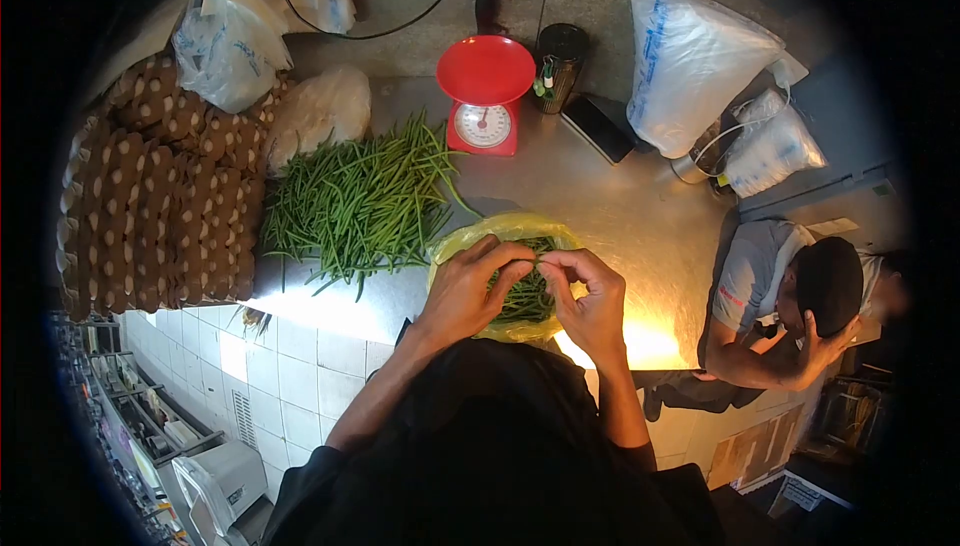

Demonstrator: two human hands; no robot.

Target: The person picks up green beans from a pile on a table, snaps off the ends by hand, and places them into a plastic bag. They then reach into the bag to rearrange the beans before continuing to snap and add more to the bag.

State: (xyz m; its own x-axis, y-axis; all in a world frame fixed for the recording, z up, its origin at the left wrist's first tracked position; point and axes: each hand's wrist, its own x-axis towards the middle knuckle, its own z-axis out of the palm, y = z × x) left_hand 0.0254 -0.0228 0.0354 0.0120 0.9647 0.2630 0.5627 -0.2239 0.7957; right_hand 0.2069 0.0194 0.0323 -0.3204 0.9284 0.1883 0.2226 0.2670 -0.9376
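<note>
Both my hands meet above a yellow plastic bag (447,251) that holds cut green beans (527,304). My left hand (475,281) pinches one end of a green bean (538,259) between thumb and finger. On its other side my right hand (585,296) pinches the same bean, its fingertips close to those of the left. Most of the bean is hidden by the fingers. Left of the bag, a large pile of long green beans (365,196) lies loose on the metal table (620,216).
Stacked egg trays (160,206) stand at the left. A red kitchen scale (484,126), a dark cup (560,61) and a phone (597,129) sit at the back. Plastic bags (690,66) are at the back right. A person (780,291) sits at the right, head on hand.
</note>
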